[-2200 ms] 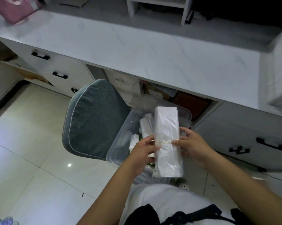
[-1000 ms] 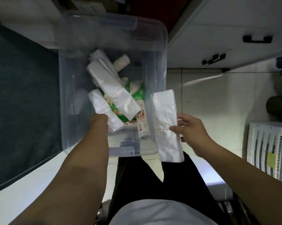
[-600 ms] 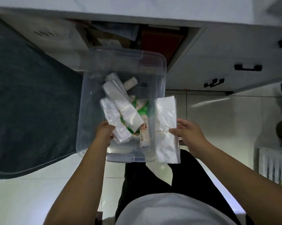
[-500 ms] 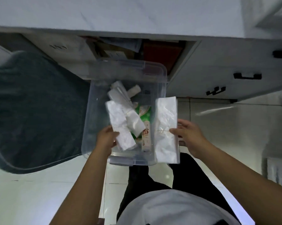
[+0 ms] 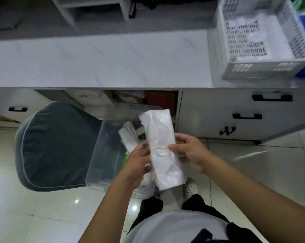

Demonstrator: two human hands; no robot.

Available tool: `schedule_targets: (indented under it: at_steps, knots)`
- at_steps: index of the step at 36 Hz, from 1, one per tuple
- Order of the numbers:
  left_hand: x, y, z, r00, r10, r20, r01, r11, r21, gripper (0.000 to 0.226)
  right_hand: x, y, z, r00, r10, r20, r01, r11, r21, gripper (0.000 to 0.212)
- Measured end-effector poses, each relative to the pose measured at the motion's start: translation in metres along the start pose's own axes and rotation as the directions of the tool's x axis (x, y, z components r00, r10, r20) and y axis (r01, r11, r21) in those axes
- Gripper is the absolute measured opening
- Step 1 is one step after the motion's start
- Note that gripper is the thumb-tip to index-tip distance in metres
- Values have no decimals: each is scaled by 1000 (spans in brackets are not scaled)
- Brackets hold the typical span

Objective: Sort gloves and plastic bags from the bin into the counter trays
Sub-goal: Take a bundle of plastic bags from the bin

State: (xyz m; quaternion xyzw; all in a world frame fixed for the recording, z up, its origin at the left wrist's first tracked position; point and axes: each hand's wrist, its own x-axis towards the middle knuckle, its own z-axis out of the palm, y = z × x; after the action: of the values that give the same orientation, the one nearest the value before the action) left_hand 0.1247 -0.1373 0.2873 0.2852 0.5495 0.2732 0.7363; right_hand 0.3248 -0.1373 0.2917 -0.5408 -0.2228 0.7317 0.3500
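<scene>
Since the earlier frames the left hand [image 5: 139, 161] has come up out of the clear bin [image 5: 102, 155] and joined the right hand [image 5: 188, 153], and the view has lifted to show the desk [image 5: 99, 58].

Head view: both hands close their grip on one bundle of plastic bags [image 5: 161, 146], bound by a thin rubber band [image 5: 159, 148], held above the bin's right side. More white bundles [image 5: 128, 137] remain inside. A white slotted tray [image 5: 253, 39] sits on the far right of the desk, well apart; its contents look like clear plastic, though blur makes that unsure. Slippery film could slide from the band in transit. A grey chair cushion [image 5: 58, 144] crowds the bin's left; nothing blocks the way to the tray.
</scene>
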Motion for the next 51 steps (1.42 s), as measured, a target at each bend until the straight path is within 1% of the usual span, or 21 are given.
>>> schedule_targets:
  at_steps: [4, 7, 9, 12, 15, 20, 22, 25, 29, 33, 35, 36, 38, 40, 41, 42, 43, 44, 46, 49, 51]
  knots:
    - [-1, -7, 19, 999, -4, 40, 4, 1000, 10, 61, -9, 5, -30, 999, -29, -34, 28, 999, -24, 35]
    - [0, -14, 36, 997, -21, 70, 21, 1000, 2, 64, -18, 8, -50, 997, -42, -60, 36, 995, -97, 32]
    - [1, -18, 50, 995, -28, 101, 30, 999, -18, 63, -23, 7, -65, 998, -7, -57, 1, 994, -113, 33]
    - [3, -21, 74, 987, -53, 150, 63, 996, -63, 62, -34, 4, -89, 996, 90, -4, -90, 994, -67, 33]
    - [9, -20, 99, 974, -84, 212, 94, 995, -39, 62, -45, 1, -115, 995, 102, 18, -102, 995, -17, 29]
    - [18, -14, 147, 951, -138, 276, 84, 976, 200, 60, -67, -3, -152, 992, 65, -111, -64, 998, 12, 17]
    - [21, -9, 167, 937, -164, 309, 96, 970, 226, 54, -77, -4, -166, 986, 38, -160, -31, 999, 44, 15]
    - [25, 3, 196, 906, -203, 372, 96, 953, 288, 45, -89, -6, -185, 972, -15, -236, 37, 995, 89, 18]
    - [35, 4, 232, 884, -161, 440, 33, 958, 284, 61, -100, -11, -199, 933, -67, -353, 126, 981, 147, 12]
    - [51, 9, 256, 882, -94, 462, -87, 931, 355, 62, -109, -19, -208, 895, -84, -437, 160, 977, 140, 10]
    - [60, 18, 266, 871, -83, 484, -125, 916, 381, 65, -117, -29, -218, 897, -75, -435, 139, 983, 116, 17]
    - [64, 23, 270, 866, -87, 492, -131, 911, 391, 68, -121, -36, -224, 897, -74, -436, 131, 986, 103, 25]
    - [70, 35, 279, 844, -105, 526, -135, 907, 398, 70, -131, -54, -241, 859, -115, -499, 137, 991, 6, 51]
    - [76, 48, 288, 802, -115, 586, -161, 904, 397, 66, -144, -80, -261, 791, -229, -567, 164, 973, -165, 88]
    - [79, 56, 292, 785, -114, 609, -178, 900, 397, 64, -152, -96, -271, 769, -291, -569, 188, 954, -234, 103]
    - [82, 65, 296, 772, -113, 626, -193, 896, 399, 63, -159, -114, -280, 763, -339, -551, 209, 935, -286, 111]
    - [86, 73, 300, 759, -115, 641, -207, 890, 406, 63, -166, -132, -290, 774, -370, -514, 223, 919, -326, 112]
    - [89, 82, 303, 742, -123, 659, -222, 883, 414, 63, -171, -151, -298, 800, -385, -460, 224, 903, -366, 108]
    - [95, 99, 310, 701, -140, 699, -255, 866, 430, 63, -177, -189, -310, 864, -373, -337, 187, 861, -474, 91]
    - [108, 125, 320, 646, -173, 744, -288, 847, 446, 66, -172, -240, -323, 935, -287, -209, 103, 784, -612, 73]
    - [120, 141, 327, 565, -224, 794, -304, 838, 453, 65, -162, -269, -330, 969, -207, -136, 69, 753, -654, 66]
